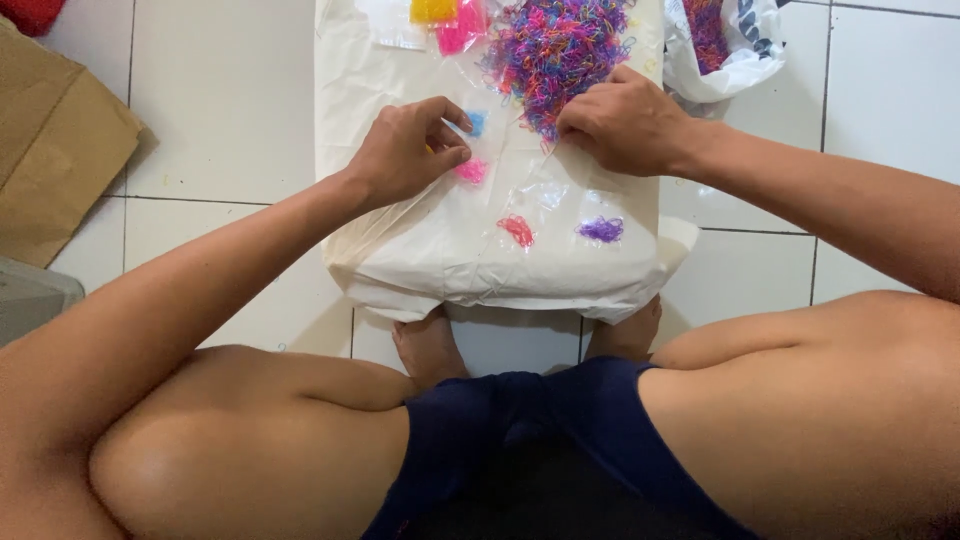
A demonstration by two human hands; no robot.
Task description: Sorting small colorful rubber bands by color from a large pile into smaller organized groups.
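1. My left hand (405, 150) sits on the white sheet (420, 250), just left of the mixed pile (555, 50) of small elastic bands. Its grip is pinched shut, thumb against fingertips, beside the blue clump (476, 123) and just above the pink clump (470, 171). What the pinch holds is too small to tell.
2. My right hand (625, 120) rests at the near edge of the pile, fingers curled down into the bands. The fingertips are hidden, so I cannot tell whether this grip is closed on anything.
3. Sorted clumps lie nearer to me than the pile: a red clump (517, 230) and a purple clump (601, 230), apart from each other.
4. Containers: a white bag (740, 55), right of the pile, holds more mixed bands. Left of the pile, clear packets hold yellow bands (432, 10) and pink bands (462, 28).
5. Risk: the bands are light and tangled. Pulling one from the pile could drag neighbours along and mix colours.
6. Risk: the clumps lie loose on the sheet. A brush of either wrist could scatter them or push them together.
7. Risk: the sheet droops at its near edge, so bands could slide off onto the floor (230, 100).
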